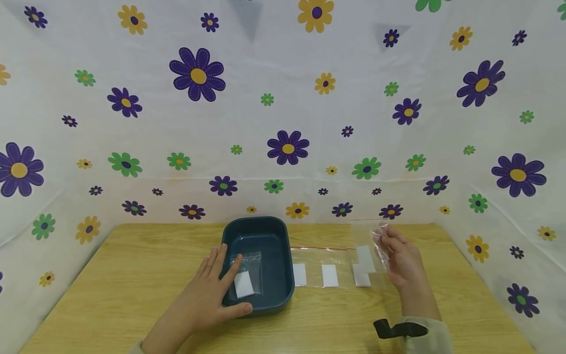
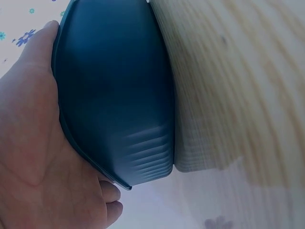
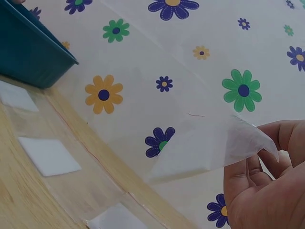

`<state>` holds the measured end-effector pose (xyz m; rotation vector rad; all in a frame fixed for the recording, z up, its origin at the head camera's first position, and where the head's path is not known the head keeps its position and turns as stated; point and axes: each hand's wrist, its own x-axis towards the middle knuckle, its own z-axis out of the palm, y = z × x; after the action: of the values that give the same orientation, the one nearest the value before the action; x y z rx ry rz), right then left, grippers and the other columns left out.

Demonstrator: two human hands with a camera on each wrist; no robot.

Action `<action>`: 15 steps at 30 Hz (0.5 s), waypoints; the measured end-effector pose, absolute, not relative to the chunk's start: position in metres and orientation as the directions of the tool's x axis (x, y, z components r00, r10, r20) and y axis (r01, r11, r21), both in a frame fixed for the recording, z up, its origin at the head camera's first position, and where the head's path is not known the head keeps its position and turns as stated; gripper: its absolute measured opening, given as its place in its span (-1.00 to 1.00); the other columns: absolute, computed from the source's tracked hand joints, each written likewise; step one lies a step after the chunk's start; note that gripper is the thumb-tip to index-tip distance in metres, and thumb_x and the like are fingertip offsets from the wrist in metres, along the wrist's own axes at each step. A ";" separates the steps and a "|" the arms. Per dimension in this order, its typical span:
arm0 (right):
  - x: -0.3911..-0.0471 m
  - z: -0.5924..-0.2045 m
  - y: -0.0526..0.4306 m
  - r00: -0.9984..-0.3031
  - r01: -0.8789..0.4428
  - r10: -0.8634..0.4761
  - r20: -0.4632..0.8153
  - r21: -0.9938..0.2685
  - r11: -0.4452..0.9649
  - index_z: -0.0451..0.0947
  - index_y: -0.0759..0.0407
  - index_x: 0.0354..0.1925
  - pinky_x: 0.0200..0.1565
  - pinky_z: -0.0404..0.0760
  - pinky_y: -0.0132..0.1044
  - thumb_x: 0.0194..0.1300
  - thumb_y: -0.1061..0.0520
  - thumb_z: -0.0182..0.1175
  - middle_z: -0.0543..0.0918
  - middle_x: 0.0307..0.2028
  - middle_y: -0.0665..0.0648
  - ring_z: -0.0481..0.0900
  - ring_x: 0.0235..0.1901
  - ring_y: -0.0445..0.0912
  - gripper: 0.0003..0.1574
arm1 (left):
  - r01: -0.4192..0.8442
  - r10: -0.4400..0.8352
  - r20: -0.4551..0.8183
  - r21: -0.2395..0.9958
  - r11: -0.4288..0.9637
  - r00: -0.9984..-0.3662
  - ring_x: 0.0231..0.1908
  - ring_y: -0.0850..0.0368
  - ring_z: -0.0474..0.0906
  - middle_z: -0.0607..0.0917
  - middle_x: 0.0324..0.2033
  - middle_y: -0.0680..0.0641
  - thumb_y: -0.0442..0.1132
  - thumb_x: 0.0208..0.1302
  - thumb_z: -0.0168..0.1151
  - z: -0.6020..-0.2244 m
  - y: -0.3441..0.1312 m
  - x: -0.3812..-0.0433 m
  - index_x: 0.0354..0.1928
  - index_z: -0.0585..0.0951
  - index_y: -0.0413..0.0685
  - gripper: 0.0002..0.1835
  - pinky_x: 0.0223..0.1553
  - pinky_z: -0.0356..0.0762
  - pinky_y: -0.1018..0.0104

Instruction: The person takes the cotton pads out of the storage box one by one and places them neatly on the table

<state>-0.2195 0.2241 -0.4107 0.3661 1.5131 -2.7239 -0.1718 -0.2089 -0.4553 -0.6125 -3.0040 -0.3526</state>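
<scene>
A dark blue plastic bin stands on the table, and my left hand rests spread over its left rim. The index finger reaches over the inside and the thumb lies at the near rim. In the left wrist view the palm is against the bin's rim. Inside the bin lies a small clear zip bag with a white square piece. My right hand pinches the right edge of another clear zip bag, raised off the table, with a white piece in it.
Right of the bin, several clear zip bags lie in a row, each with a white piece. They sit on the wooden table. A flower-patterned cloth hangs behind and at both sides.
</scene>
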 end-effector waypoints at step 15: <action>-0.221 -0.414 0.235 -0.949 0.164 0.145 -0.281 -0.828 -0.536 0.73 -0.11 -0.10 0.01 0.62 -0.47 0.48 0.29 0.07 0.75 -0.22 -0.14 0.70 -0.16 -0.30 -0.62 | 0.381 0.369 0.097 0.223 0.897 -0.924 0.53 -0.35 -0.23 -0.13 0.56 -0.33 0.63 0.08 0.03 -0.453 -0.205 -0.164 0.56 0.16 0.07 0.14 0.46 -0.09 -0.29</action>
<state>-0.2207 0.2354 -0.4136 0.5012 1.5080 -2.6973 -0.1637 -0.2055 -0.4534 -0.5953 -3.0084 -0.3706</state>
